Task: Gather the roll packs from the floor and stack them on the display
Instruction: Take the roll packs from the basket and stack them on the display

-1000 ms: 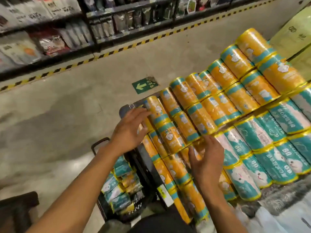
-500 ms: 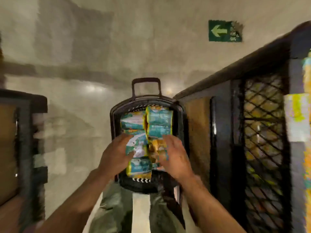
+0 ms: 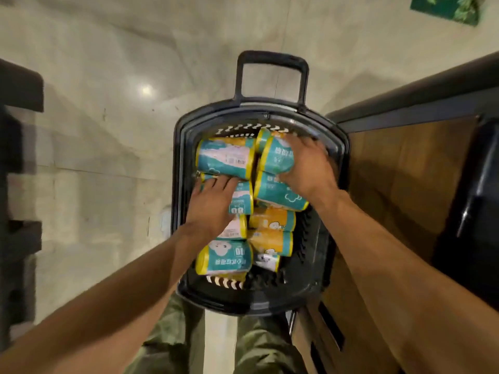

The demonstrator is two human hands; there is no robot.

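Note:
A black shopping basket (image 3: 183, 168) stands on the floor below me, filled with several teal and orange roll packs with yellow ends. My right hand (image 3: 307, 163) grips a teal roll pack (image 3: 275, 157) at the basket's far right. My left hand (image 3: 213, 201) lies on another teal roll pack (image 3: 241, 201) in the middle left, fingers spread over it. More teal packs (image 3: 225, 157) and orange packs (image 3: 271, 218) lie around both hands. The display's top is out of view.
The basket's pull handle (image 3: 271, 63) sticks out at the far end. The display's wooden side panel with black frame (image 3: 405, 184) rises close on the right. A dark shelf unit (image 3: 16, 157) stands at the left. Pale floor lies between them.
My view swung from the display top down to the basket on the floor. Both hands dropped into it; the right has since moved to a pack at the far right.

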